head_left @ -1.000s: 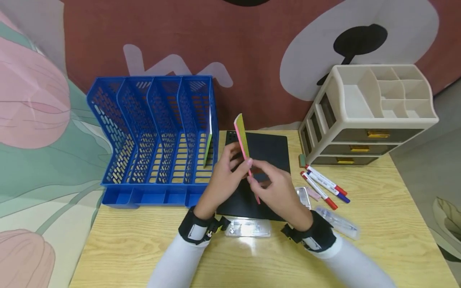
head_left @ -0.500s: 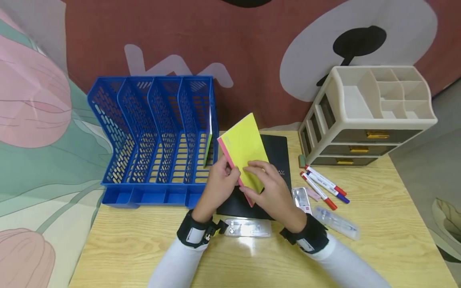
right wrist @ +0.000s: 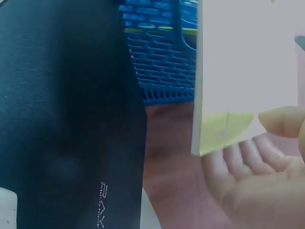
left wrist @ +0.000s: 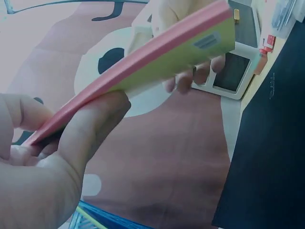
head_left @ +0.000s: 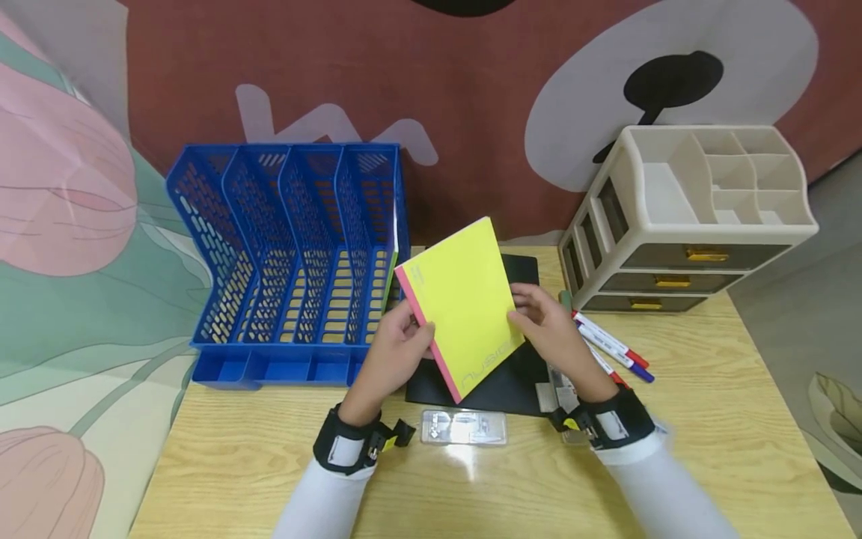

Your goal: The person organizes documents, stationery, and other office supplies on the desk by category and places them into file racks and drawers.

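Note:
A yellow notebook [head_left: 465, 299] with a pink spine is held up in both hands, its cover facing the head camera. My left hand [head_left: 393, 348] pinches the pink spine side, thumb in front and fingers behind. In the left wrist view the notebook [left wrist: 143, 62] appears nearly edge-on above that thumb. On the opposite edge, my right hand [head_left: 555, 333] grips with the thumb on the cover and fingers underneath. The right wrist view shows the notebook's lower corner [right wrist: 224, 131] between them. Below lies a flat black board [head_left: 528, 273] with small lettering, partly covered by the notebook.
To the left stands a blue file rack [head_left: 283, 348] with a thin green-edged item in its rightmost slot. A beige drawer organizer [head_left: 727, 236] is at the back right. Markers [head_left: 613, 340] lie before it. A clear case [head_left: 463, 427] sits near the front.
The notebook has turned from edge-on to cover-up. My right hand has slid off the cover and moved right to the far edge; the left hand has shifted slightly left and down.

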`<state>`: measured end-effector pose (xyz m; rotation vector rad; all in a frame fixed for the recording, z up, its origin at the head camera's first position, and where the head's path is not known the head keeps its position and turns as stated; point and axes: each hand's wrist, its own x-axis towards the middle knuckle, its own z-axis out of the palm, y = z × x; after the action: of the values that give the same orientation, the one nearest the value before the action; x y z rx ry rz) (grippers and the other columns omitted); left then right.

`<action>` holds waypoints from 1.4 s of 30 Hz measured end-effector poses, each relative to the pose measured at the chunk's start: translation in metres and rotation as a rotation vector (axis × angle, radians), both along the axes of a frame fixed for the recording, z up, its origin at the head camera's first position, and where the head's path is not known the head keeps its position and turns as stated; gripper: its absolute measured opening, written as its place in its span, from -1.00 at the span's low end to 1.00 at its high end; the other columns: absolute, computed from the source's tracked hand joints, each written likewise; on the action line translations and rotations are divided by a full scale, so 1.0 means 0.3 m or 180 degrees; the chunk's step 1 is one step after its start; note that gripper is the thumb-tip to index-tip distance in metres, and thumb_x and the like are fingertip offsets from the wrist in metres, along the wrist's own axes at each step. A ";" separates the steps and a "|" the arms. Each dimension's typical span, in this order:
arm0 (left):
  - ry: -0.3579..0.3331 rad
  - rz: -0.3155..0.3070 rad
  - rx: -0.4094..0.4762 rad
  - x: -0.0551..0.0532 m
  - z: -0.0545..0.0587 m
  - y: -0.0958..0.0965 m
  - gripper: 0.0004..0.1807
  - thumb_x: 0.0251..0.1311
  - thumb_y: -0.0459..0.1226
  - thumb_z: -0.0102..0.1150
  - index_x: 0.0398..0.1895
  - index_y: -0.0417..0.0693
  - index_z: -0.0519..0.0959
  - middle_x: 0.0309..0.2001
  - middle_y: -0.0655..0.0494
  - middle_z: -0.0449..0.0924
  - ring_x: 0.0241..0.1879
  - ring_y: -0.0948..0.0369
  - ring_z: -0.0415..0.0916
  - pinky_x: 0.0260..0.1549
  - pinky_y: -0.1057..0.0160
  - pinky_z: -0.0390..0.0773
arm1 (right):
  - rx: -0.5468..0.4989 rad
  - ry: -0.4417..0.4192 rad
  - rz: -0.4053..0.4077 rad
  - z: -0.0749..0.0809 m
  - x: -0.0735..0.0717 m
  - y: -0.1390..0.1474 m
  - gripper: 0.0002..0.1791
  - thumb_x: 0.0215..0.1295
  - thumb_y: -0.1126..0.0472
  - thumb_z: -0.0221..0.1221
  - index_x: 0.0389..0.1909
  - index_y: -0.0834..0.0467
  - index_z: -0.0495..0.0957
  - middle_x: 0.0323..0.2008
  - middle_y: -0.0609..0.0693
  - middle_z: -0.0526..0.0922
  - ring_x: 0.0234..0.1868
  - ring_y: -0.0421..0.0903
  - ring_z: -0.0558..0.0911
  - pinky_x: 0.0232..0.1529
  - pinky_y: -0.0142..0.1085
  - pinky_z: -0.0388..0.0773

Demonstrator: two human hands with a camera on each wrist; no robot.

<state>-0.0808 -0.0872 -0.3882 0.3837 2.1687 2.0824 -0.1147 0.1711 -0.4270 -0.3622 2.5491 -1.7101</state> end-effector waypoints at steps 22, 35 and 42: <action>0.1073 0.0378 -0.0881 0.111 0.070 -0.127 -0.71 0.27 -0.40 0.16 0.05 -0.24 0.54 -0.21 -0.14 0.72 -0.45 0.17 0.65 -0.65 0.31 0.60 | -0.0974 0.0037 0.0271 0.012 0.001 0.018 -0.65 0.30 0.38 0.18 0.07 0.41 0.43 -0.07 0.12 0.67 -0.07 -0.08 0.67 -0.04 -0.38 0.66; 0.1559 0.0684 -0.0448 0.137 0.112 -0.283 -0.60 0.10 -0.72 0.08 0.05 -0.45 0.50 -0.17 -0.40 0.64 -0.31 0.20 0.71 -0.41 0.36 0.70 | -0.0457 0.0002 0.0014 -0.037 0.014 0.137 -0.72 0.41 0.32 0.07 0.08 0.29 0.48 0.02 0.31 0.63 0.01 -0.14 0.65 -0.03 -0.50 0.61; 0.1701 0.0985 -0.0493 0.154 0.128 -0.350 -0.50 0.06 -0.76 0.06 0.13 -0.42 0.49 -0.07 -0.26 0.64 -0.19 0.27 0.70 -0.36 0.42 0.68 | 0.0088 0.0188 -0.0094 -0.043 0.032 0.212 -0.74 0.41 0.30 0.08 0.06 0.25 0.52 0.02 0.23 0.65 0.03 -0.21 0.59 0.01 -0.64 0.48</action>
<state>-0.0345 -0.1922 -0.3498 0.6944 2.8325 2.1202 -0.1051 0.2347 -0.4400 -0.3809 2.6297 -1.6969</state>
